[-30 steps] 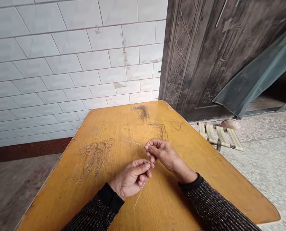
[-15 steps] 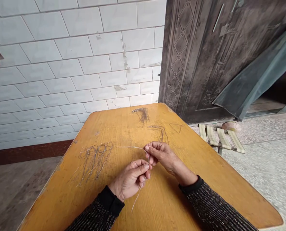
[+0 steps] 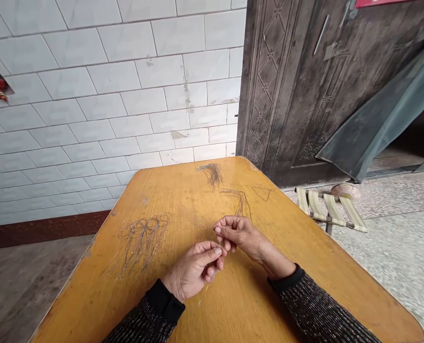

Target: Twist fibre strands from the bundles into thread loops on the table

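Note:
Both of my hands pinch one thin metal wire (image 3: 219, 241) over the wooden table (image 3: 269, 286). My left hand (image 3: 196, 267) grips it between thumb and index finger, and a short end hangs below the fingers. Just above and to the right, my right hand (image 3: 242, 238) closes thumb and fingertips on the wire where it bends; from there a faint length runs left. Left of my hands lies a bunch of looped wires (image 3: 144, 240). Beyond my right hand are some bent wires (image 3: 238, 197), and farther off a bundle of wires (image 3: 212, 174).
A single bent wire (image 3: 264, 193) lies near the table's right edge. White wall tiles (image 3: 126, 100) rise behind the table. At the right stand a dark carved door (image 3: 297, 90), a grey-blue curtain (image 3: 387, 109) and a folding stool with striped straps (image 3: 331, 207).
The wire's lower end shows less below my left hand, and its left-going length sits slightly lower and looks fainter. Both hands keep their pinch. The view has shifted slightly.

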Demonstrator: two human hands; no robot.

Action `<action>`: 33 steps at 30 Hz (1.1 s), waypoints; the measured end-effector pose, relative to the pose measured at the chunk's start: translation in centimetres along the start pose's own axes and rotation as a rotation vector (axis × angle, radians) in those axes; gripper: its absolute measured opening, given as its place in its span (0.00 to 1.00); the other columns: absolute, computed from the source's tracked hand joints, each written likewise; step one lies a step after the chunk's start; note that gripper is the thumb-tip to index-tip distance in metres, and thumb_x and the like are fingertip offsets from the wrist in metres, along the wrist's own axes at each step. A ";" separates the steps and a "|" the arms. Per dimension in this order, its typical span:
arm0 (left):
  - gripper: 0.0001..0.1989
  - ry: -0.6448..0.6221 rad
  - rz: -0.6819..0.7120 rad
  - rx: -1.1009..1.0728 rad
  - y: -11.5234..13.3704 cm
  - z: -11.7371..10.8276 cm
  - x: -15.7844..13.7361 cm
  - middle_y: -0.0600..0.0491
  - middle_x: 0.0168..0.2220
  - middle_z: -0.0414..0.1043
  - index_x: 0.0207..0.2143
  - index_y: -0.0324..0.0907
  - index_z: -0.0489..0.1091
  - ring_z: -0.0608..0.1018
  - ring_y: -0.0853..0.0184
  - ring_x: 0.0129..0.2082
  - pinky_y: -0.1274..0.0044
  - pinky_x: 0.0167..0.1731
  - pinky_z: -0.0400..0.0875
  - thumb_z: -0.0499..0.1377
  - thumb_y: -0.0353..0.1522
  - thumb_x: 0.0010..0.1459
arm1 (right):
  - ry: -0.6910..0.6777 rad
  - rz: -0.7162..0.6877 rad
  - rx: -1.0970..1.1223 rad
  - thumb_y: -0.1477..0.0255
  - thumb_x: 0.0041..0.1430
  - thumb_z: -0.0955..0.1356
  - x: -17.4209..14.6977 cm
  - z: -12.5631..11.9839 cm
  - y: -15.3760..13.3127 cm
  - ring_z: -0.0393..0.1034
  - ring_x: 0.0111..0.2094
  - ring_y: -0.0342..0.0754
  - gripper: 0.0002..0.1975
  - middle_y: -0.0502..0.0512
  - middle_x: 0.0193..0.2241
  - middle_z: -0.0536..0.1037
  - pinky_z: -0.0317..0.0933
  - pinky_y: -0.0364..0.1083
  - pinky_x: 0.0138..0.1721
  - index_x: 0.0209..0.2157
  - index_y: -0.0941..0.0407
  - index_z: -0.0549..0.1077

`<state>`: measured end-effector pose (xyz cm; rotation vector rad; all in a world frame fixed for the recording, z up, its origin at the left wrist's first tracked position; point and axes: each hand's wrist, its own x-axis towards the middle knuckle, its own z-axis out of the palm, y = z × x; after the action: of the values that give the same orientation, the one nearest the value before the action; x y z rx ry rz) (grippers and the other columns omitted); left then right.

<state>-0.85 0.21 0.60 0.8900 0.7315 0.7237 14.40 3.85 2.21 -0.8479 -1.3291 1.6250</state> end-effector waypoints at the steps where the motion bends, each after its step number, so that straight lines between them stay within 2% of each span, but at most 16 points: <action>1: 0.11 0.001 0.003 0.034 0.0 0.0 0.0 0.58 0.21 0.62 0.31 0.37 0.66 0.56 0.82 0.14 0.86 0.14 0.45 0.59 0.36 0.50 | -0.014 0.007 0.010 0.63 0.41 0.71 0.0 0.0 0.0 0.63 0.13 0.35 0.15 0.46 0.15 0.70 0.50 0.35 0.12 0.23 0.60 0.68; 4: 0.13 0.049 0.063 0.179 0.2 0.0 -0.1 0.56 0.24 0.64 0.32 0.36 0.67 0.59 0.81 0.15 0.86 0.13 0.47 0.57 0.38 0.51 | -0.039 0.017 0.039 0.64 0.42 0.71 0.0 -0.1 0.0 0.62 0.13 0.35 0.14 0.46 0.16 0.70 0.51 0.35 0.12 0.24 0.61 0.69; 7: 0.14 0.210 0.209 0.256 0.6 -0.2 0.1 0.55 0.27 0.65 0.34 0.36 0.67 0.62 0.80 0.17 0.85 0.14 0.51 0.57 0.39 0.51 | -0.032 0.021 0.041 0.64 0.42 0.71 0.0 -0.1 0.1 0.60 0.12 0.33 0.14 0.45 0.15 0.69 0.51 0.34 0.12 0.23 0.61 0.69; 9: 0.14 0.327 0.297 0.213 0.7 -0.3 0.3 0.58 0.23 0.63 0.35 0.37 0.66 0.61 0.80 0.17 0.86 0.14 0.52 0.60 0.38 0.49 | -0.020 0.033 0.035 0.64 0.41 0.71 0.0 0.1 0.3 0.59 0.12 0.33 0.14 0.45 0.15 0.69 0.51 0.34 0.12 0.23 0.60 0.69; 12: 0.13 0.406 0.375 0.117 0.8 -0.5 0.7 0.60 0.20 0.60 0.33 0.37 0.65 0.60 0.80 0.16 0.86 0.15 0.52 0.62 0.36 0.46 | -0.024 0.052 0.056 0.65 0.41 0.72 0.0 0.4 0.6 0.58 0.12 0.33 0.13 0.44 0.15 0.69 0.51 0.34 0.12 0.24 0.60 0.69; 17: 0.10 0.493 0.511 0.094 0.7 -0.5 0.9 0.56 0.25 0.67 0.30 0.37 0.66 0.66 0.78 0.19 0.85 0.17 0.58 0.61 0.34 0.47 | -0.079 0.083 0.114 0.66 0.41 0.72 -0.2 1.0 0.9 0.61 0.13 0.33 0.14 0.46 0.18 0.72 0.53 0.34 0.12 0.27 0.60 0.70; 22: 0.08 0.479 0.587 0.066 0.7 -0.2 0.8 0.56 0.22 0.68 0.29 0.37 0.66 0.68 0.76 0.20 0.82 0.21 0.62 0.61 0.31 0.47 | -0.104 0.086 0.098 0.65 0.41 0.72 -0.2 1.8 1.3 0.61 0.13 0.33 0.14 0.48 0.20 0.73 0.53 0.34 0.12 0.24 0.61 0.70; 33: 0.12 0.450 0.554 -0.127 0.5 -0.2 1.1 0.56 0.24 0.66 0.27 0.37 0.65 0.68 0.75 0.22 0.81 0.22 0.63 0.64 0.33 0.43 | -0.075 0.021 0.095 0.65 0.40 0.72 0.0 2.1 2.3 0.57 0.11 0.33 0.14 0.47 0.18 0.73 0.49 0.35 0.10 0.23 0.61 0.70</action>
<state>-0.54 1.34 0.65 0.8258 0.8272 1.4799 12.11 2.89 0.42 -0.7533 -1.2872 1.7368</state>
